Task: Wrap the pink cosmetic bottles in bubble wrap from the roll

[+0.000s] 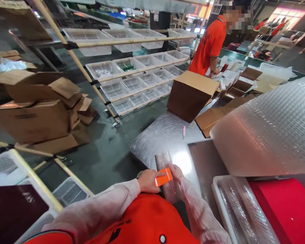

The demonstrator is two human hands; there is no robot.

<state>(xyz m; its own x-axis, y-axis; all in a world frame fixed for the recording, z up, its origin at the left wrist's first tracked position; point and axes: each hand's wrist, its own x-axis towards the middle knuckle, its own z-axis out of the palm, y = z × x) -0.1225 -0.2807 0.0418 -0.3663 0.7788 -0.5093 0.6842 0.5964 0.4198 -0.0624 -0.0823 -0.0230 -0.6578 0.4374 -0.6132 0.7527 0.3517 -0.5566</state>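
Note:
A small flat orange packet (163, 177) with a pale band near its right end is held in front of my body, at the table's near edge. My left hand (149, 181) is closed on its left end, the index finger lying along the top. At the upper right corner, my right hand (177, 173) grips the packet with its fingertips. Beneath the packet and both hands is a strip of bubble wrap (170, 194), part of it hidden. Farther up the metal table (152, 139) lies a small pink tag (184, 131).
A cardboard box (190, 95) stands at the table's far side. On the right are a big bubble wrap roll (269, 128), a white bin (218, 193) of wrapped rolls and a red box (287, 206). A shelf rack (132, 43) stands ahead; a co-worker (208, 44) is beyond.

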